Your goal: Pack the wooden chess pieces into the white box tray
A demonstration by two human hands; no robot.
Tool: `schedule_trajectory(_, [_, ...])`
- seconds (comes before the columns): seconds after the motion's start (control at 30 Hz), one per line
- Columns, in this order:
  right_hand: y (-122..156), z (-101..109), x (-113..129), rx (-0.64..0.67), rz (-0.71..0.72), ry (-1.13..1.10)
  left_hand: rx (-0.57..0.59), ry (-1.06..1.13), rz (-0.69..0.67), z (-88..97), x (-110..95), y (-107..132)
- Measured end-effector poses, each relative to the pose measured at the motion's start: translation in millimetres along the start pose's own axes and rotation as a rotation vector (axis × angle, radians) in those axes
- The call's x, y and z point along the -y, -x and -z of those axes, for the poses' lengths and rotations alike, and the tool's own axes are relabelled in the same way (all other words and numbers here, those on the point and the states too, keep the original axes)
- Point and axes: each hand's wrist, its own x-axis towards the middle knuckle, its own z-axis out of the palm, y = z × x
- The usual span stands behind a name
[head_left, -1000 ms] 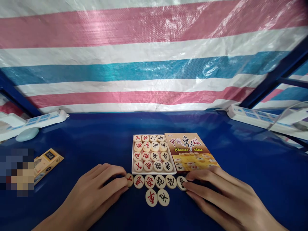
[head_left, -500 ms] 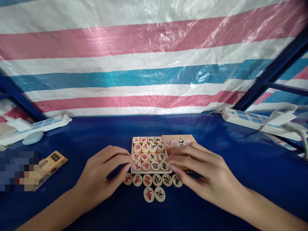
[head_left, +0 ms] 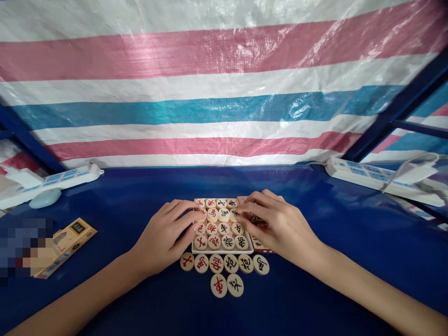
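Discs (head_left: pixel 224 228), sixteen showing in tray (head_left: pixel 222 252), eight outside

single head-worn view, looking forward and down, near blue table (head_left: pixel 150 186), facing striped sheet (head_left: pixel 210 88)

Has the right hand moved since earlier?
Yes: the right hand went forward, from the right end of the loose pieces to the right side of the white box.
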Motion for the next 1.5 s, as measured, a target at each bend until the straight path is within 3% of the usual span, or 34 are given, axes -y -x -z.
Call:
schedule_trajectory(0.17, [-0.2, -0.3, 4.4, 0.043, -0.029, -0.049, -0.011, 0.051, -0.002, -3.9, 1.8, 0.3])
schedule_trajectory(0.33, [0.2, -1.1, 5.8, 0.043, -0.035, -0.12, -0.14, 0.031, 0.073, -7.0, 4.9, -1.3])
schedule_trajectory(0.53, [-2.1, -0.7, 6.3, 0.035, 0.027, -0.189, -0.074, 0.036, 0.173, -6.9, 4.9, -7.7])
schedule_trajectory(0.73, [-2.9, -3.7, 7.7, 0.024, -0.006, -0.236, 0.017, 0.26, 0.31, -13.5, 9.4, -10.6])
schedule_trajectory(0.87, [-3.0, -1.8, 10.1, -0.023, -0.029, -0.239, -0.083, 0.324, 0.337, -13.0, 11.6, -8.6])
schedule_trajectory(0.97, [-1.0, 5.8, 14.6, -0.071, 0.017, -0.274, -0.174, 0.269, 0.23, -2.7, 3.8, -3.2])
schedule_trajectory(1.03, [2.2, 11.6, 19.9, -0.098, 0.109, -0.32, -0.172, 0.213, 0.089, 6.0, -5.8, 1.7])
schedule_trajectory(1.27, [18.8, 16.8, 40.8, -0.087, 0.454, -0.25, -0.01, -0.019, -0.483, 14.4, -24.2, 16.2])
schedule_trajectory(1.5, [27.8, 14.6, 34.3, 0.03, 0.475, -0.233, 0.09, -0.088, -0.569, 10.3, -23.5, 18.1])
